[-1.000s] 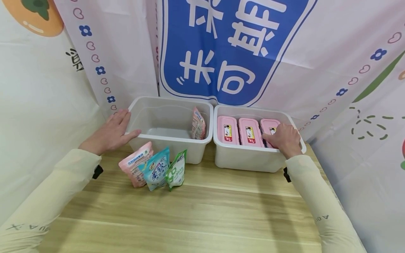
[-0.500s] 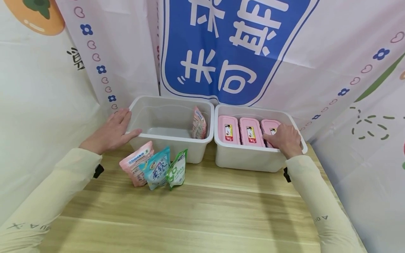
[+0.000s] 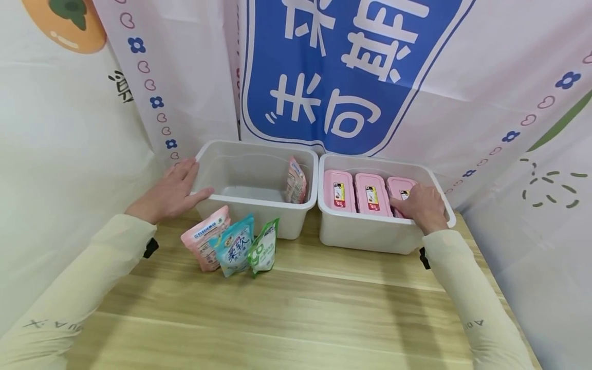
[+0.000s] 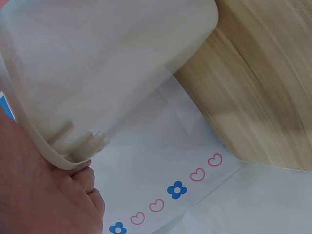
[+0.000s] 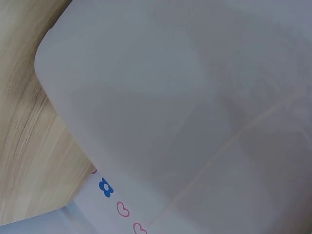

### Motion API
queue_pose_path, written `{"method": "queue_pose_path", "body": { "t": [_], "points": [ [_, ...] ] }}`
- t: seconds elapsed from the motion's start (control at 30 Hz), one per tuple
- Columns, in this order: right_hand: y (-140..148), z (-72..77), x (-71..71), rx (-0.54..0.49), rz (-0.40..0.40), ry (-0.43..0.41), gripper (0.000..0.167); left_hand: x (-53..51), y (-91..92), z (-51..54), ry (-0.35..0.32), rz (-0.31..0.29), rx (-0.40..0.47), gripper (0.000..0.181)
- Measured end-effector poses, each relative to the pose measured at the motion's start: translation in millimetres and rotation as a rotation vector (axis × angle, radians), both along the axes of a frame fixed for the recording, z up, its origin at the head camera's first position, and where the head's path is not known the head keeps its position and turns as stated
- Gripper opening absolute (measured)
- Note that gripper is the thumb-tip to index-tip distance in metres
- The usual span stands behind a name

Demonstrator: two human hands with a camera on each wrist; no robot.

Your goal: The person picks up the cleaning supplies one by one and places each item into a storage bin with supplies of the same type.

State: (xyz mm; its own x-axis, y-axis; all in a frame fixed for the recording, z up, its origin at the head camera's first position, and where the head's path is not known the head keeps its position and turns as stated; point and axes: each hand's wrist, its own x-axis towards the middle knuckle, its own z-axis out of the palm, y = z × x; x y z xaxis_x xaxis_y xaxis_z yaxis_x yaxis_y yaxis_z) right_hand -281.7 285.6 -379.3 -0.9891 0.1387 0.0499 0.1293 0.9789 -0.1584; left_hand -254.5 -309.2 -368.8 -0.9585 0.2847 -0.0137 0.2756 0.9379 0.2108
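My left hand [image 3: 168,190] holds the front left corner of the left storage bin [image 3: 259,209]; in the left wrist view the fingers [image 4: 84,179] curl under its rim. A pink pouch [image 3: 296,181] stands inside that bin at its right end. In the right storage bin [image 3: 365,234], several pink boxes [image 3: 372,192] with labelled lids stand side by side. My right hand [image 3: 424,205] reaches over the front rim and grips the rightmost pink box [image 3: 401,185], thumb on its near left side; the other fingertips are hidden. The right wrist view shows only the bin's outer wall [image 5: 146,97].
Before the left bin stand a pink refill pouch [image 3: 208,239], a blue pouch [image 3: 236,246] and a green-white pouch [image 3: 263,246], close together on the wooden table [image 3: 296,313]. A printed cloth [image 3: 194,77] hangs right behind the bins and at both sides.
The whole head view has shifted slightly, so everything appears a little further right. Both hands keep their places on the left bin and the rightmost pink box.
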Motion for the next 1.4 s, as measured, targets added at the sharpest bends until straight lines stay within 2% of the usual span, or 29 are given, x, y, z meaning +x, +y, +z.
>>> {"method": "queue_pose_path", "body": {
  "t": [0.4, 0.77, 0.93, 1.2, 1.4],
  "points": [
    [-3, -1.3, -1.6, 0.012, -0.013, -0.030, 0.065, 3.5, -3.1, -0.9, -0.010, 0.000, 0.001, 0.099],
    [-1, 0.1, -1.7, 0.022, -0.016, -0.048, 0.065, 0.3, -2.9, -3.3, -0.001, -0.012, -0.001, 0.098],
    [0, 2.4, 1.0, -0.012, -0.021, -0.111, 0.065, 0.1, -2.4, -5.0, -0.003, -0.017, 0.001, 0.097],
    [5, 18.8, 7.4, -0.174, -0.019, -0.191, 0.050, 0.0, -2.2, -4.3, -0.012, -0.011, 0.006, 0.097],
    [10, 36.0, 16.4, -0.192, 0.031, -0.191, 0.047, -0.8, -1.4, -1.3, -0.011, -0.010, 0.007, 0.098]
  ]
}}
